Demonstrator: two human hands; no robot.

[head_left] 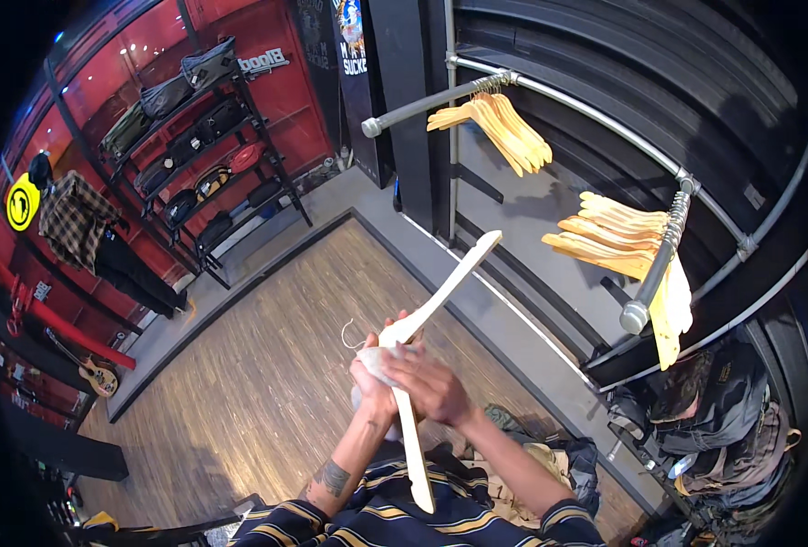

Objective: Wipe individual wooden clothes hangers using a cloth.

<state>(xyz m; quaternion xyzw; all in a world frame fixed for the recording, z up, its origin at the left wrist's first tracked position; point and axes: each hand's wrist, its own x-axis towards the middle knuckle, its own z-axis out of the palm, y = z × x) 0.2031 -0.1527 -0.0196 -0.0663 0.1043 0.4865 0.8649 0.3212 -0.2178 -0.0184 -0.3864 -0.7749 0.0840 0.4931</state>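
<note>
A pale wooden hanger (422, 337) with a thin wire hook is held at picture centre, one arm pointing to 1 o'clock, the other down to 6 o'clock. It is gripped at its middle by the left hand (374, 376), closed with a white cloth (368, 365) bunched against it. The right hand (431, 383) is laid over it, fingers curled. More hangers (500, 128) are hung on a rail (440, 96) at 12 o'clock.

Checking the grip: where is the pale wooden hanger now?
Head view, centre: the pale wooden hanger is between the left hand and right hand, above the wood floor.
</note>
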